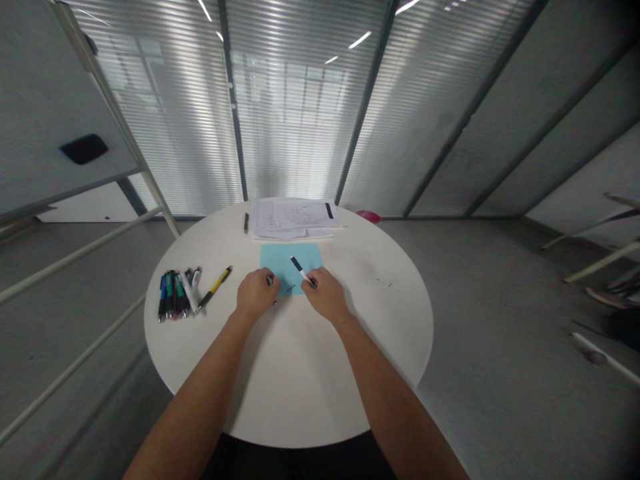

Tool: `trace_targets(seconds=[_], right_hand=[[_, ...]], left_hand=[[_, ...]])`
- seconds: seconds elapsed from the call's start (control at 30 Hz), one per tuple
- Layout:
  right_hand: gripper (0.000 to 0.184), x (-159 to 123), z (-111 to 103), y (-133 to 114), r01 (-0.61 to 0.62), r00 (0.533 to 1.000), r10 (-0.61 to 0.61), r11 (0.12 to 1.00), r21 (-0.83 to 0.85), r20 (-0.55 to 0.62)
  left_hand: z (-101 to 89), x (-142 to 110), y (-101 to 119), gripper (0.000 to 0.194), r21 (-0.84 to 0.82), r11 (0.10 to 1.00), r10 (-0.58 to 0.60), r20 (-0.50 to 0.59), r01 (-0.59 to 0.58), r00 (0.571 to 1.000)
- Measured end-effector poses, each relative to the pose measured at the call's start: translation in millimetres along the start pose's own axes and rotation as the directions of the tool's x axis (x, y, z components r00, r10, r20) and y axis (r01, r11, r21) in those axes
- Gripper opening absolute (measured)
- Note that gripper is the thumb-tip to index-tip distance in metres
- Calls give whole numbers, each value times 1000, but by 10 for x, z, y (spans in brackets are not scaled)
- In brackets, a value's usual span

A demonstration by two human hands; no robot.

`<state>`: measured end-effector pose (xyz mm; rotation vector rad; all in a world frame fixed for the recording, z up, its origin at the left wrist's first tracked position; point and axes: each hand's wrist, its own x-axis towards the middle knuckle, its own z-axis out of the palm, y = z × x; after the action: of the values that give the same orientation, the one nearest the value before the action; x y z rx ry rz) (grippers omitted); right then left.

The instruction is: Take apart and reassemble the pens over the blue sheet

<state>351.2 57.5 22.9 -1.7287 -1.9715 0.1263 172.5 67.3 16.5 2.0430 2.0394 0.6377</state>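
Note:
My left hand is closed over the lower left edge of a light blue sheet. A bit of something dark shows at its fingers, too small to name. Closed around a white pen with a black end is my right hand, at the sheet's lower right edge. The pen's black end slants up and left above the sheet. Between the two hands, a small dark mark or thin piece shows on the blue sheet.
Several pens lie grouped on the left of the round white table, with a yellow and black pen beside them. Printed papers and a dark pen lie at the back. Small dark bits are on the right.

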Motion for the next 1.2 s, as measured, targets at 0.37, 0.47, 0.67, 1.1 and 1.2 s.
trace_targets(seconds=[0.37, 0.47, 0.67, 1.1, 1.2], right_hand=[[12, 5, -7, 11, 13, 1000, -13, 1000, -10, 20], [12, 4, -8, 10, 14, 1000, -14, 1000, -11, 25], [15, 9, 6, 28, 12, 1000, -12, 1000, -8, 23], [18, 6, 24, 36, 25, 998, -24, 1000, -10, 49], [18, 10, 28, 37, 22, 998, -21, 1000, -13, 63]], left_hand=[[88, -67, 84, 23, 47, 966, 247, 128, -255, 961], [93, -66, 98, 24, 41, 957, 279, 115, -286, 953], [-46, 9, -52, 30, 98, 989, 113, -52, -107, 992], [-91, 74, -387, 29, 129, 988, 67, 122, -83, 990], [-76, 92, -408, 28, 117, 989, 79, 139, -95, 987]])
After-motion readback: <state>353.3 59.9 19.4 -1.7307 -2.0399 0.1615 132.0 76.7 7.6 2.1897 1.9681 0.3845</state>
